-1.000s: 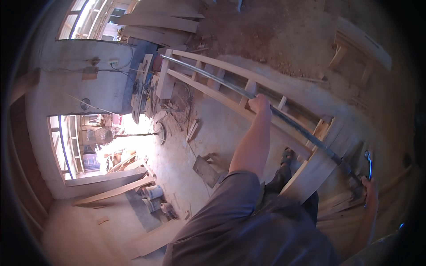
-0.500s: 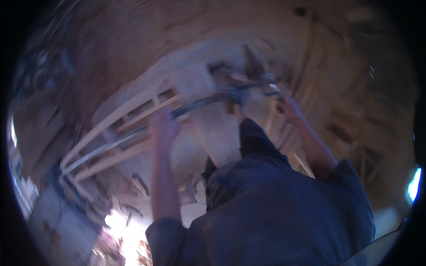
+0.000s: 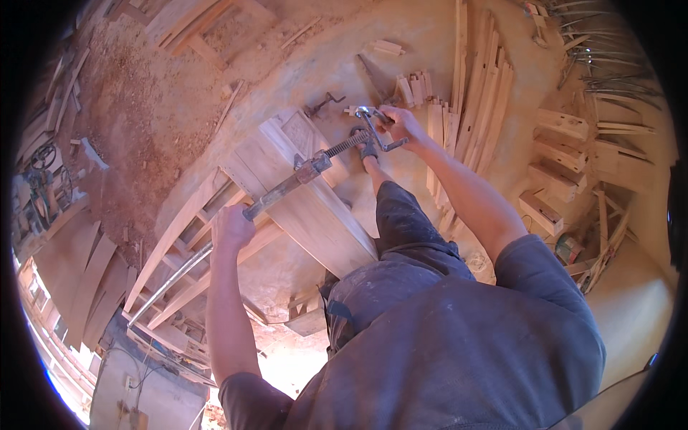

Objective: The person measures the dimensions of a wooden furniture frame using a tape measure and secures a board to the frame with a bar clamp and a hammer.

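Observation:
A long metal bar clamp [image 3: 279, 195] slants over a wooden frame [image 3: 166, 251], which has two long rails joined by short crosspieces. My left hand [image 3: 233, 228] is closed round its bar. At the clamp's other end, the fingers of my right hand [image 3: 403, 127] are curled round the bent crank handle, close to the end of the threaded screw. The sliding jaw [image 3: 313, 168] sits between my hands, above a wide pale board [image 3: 315, 222] at the frame's end. What touches the clamp's far lower-left end is too small to make out.
Another metal crank [image 3: 328, 102] lies on the dusty floor beyond the board. Long timber strips [image 3: 487, 93] and short wood blocks [image 3: 416, 87] stand to the right, with thick notched blocks [image 3: 562, 123] farther right. Curved panels [image 3: 89, 276] lean at the left. My foot [image 3: 367, 147] is below the screw.
The clamp has tilted more steeply, with my left hand lower and further left. My right hand has moved left and slightly up, still at the crank end. The view has turned and sharpened.

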A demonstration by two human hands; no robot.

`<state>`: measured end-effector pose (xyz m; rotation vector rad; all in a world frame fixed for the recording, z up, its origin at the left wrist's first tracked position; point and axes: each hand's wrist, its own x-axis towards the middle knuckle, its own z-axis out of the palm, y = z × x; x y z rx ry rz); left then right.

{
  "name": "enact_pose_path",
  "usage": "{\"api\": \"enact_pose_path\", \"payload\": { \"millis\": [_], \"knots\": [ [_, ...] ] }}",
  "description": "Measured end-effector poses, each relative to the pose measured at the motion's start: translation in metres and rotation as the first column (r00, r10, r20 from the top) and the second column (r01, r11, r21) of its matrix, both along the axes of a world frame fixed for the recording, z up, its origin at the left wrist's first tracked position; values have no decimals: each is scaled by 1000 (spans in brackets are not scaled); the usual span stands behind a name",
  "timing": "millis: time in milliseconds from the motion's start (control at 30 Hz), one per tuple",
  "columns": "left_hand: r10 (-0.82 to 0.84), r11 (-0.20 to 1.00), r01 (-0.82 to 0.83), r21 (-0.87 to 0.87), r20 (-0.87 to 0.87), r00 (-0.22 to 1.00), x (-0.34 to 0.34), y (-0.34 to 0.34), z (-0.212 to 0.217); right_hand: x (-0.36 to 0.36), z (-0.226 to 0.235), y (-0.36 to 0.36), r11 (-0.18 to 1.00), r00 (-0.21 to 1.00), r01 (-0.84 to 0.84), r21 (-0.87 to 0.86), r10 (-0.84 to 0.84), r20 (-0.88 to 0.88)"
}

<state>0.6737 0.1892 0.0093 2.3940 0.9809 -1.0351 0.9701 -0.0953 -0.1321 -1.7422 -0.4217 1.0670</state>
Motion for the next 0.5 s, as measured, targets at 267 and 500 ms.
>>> {"api": "enact_pose_path", "payload": {
  "millis": [267, 500],
  "knots": [
    [10, 998, -12, 56, 42, 999, 1, 1, 0, 0, -49, 14, 991, 982, -136, 1, 135, 133],
    [-74, 977, 31, 212, 203, 976, -20, -2, -13, -52, -31, -11, 997, 799, 66, -36, -31, 600]
  ]
}}
